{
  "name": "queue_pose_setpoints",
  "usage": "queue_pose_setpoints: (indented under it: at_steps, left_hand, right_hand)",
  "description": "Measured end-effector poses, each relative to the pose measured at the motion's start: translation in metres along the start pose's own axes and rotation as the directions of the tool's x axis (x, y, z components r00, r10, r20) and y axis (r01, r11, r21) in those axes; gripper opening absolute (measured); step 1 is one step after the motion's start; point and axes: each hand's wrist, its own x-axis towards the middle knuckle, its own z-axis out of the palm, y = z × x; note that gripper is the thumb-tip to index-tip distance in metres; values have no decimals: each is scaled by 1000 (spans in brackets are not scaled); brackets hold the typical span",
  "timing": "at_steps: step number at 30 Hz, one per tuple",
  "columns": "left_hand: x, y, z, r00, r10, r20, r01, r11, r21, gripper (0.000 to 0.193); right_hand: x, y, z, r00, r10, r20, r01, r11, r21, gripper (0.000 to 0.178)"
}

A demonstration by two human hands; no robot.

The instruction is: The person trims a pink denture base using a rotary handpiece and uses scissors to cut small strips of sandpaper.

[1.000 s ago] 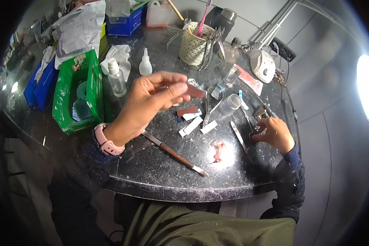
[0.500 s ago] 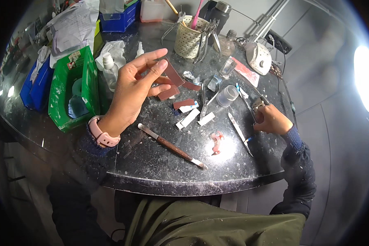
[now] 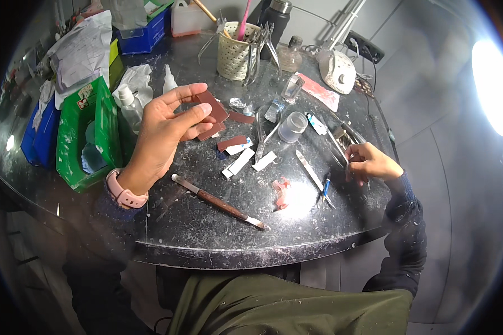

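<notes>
My left hand (image 3: pixel 165 134) is raised over the dark round table (image 3: pixel 218 245), with a pink watch on its wrist. Its thumb and fingers pinch a reddish-brown sandpaper sheet (image 3: pixel 213 105); a second brown piece (image 3: pixel 211 132) shows just under the fingers. My right hand (image 3: pixel 371 162) rests on the table at the right, its fingers curled on a thin metal tool (image 3: pixel 340 146). Between the hands lie a small pink dental piece (image 3: pixel 281 192), a wooden-handled knife (image 3: pixel 218 202) and a blue-handled tool (image 3: pixel 325 190).
White strips (image 3: pixel 243 162), another brown piece (image 3: pixel 232 142) and a clear cup (image 3: pixel 292 127) lie mid-table. Behind them stand a woven basket of tools (image 3: pixel 236 56), a white device (image 3: pixel 336 70) and squeeze bottles (image 3: pixel 129 106). A green box (image 3: pixel 72 139) and blue boxes (image 3: pixel 39 139) line the left.
My left hand has drawn back toward the left and lower, and the brown sandpaper now sits between its fingers. My right hand has stayed at the right side of the table.
</notes>
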Motion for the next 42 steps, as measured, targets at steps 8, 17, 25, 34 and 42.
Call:
queue_pose_setpoints:
  at_steps: [8, 17, 25, 34, 42]
  left_hand:
    - [-7, 8, 12, 999, -47, -8, 46, 994, -99, 36]
    - [-24, 12, 22, 1000, -24, 10, 26, 987, -160, 35]
    - [-31, 11, 34, 999, -27, 17, 29, 987, -157, 32]
    - [-32, 1, 36, 994, 104, 24, -99, 983, -154, 36]
    - [-33, 5, 35, 993, 116, 39, -107, 978, -181, 38]
  right_hand:
    - [2, -6, 29, 852, -498, -160, 521, 837, 169, 78]
    - [20, -74, 101, 770, -624, 133, 637, 741, -211, 88]
    - [28, -77, 113, 730, -678, 84, 678, 705, -206, 92]
    - [32, -75, 114, 694, -709, 123, 718, 673, -176, 82]
    - [28, -69, 118, 712, -697, 84, 701, 703, -120, 74]
